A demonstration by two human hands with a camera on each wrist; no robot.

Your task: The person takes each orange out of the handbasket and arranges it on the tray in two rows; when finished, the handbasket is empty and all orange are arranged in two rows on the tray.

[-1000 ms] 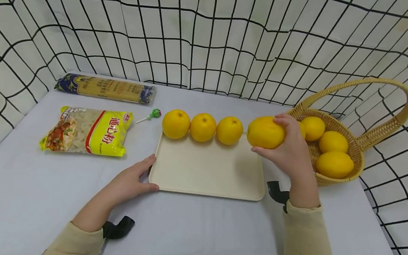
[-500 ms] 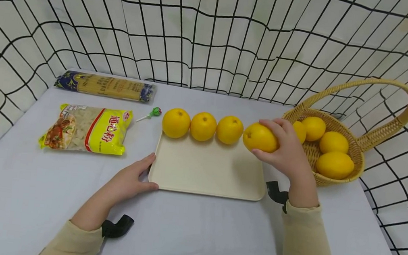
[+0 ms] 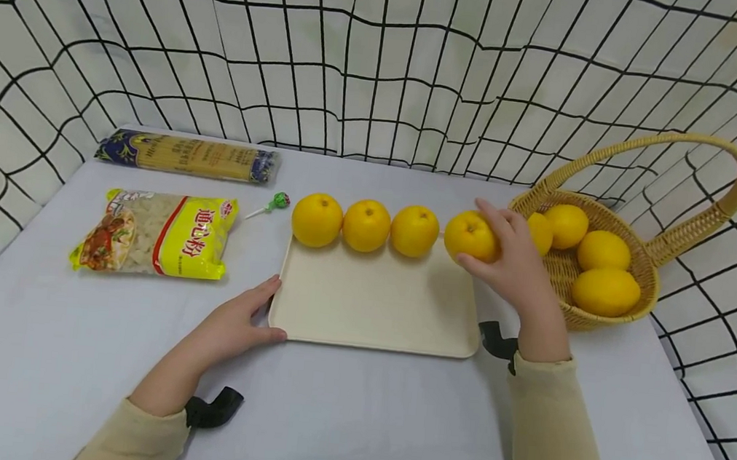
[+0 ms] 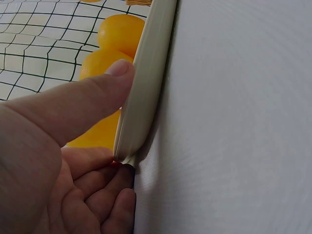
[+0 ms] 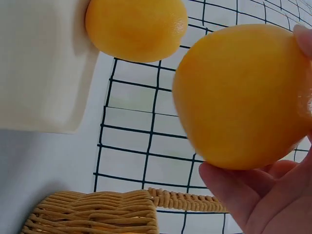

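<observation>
Our left hand (image 3: 238,324) holds the tray (image 3: 375,304) by its left end while we have just turned the yellow fruit (image 3: 469,236), gripped in our right hand (image 3: 519,266) near the tray's far right corner, end-on, so it now seems to match the three lined-up fruits (image 3: 366,226).

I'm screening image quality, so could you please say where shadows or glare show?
Head view: a faint shadow darkens the right part of the tray; right wrist view: small glare on the held fruit; left wrist view: shadow on the cloth along the tray's edge.
</observation>
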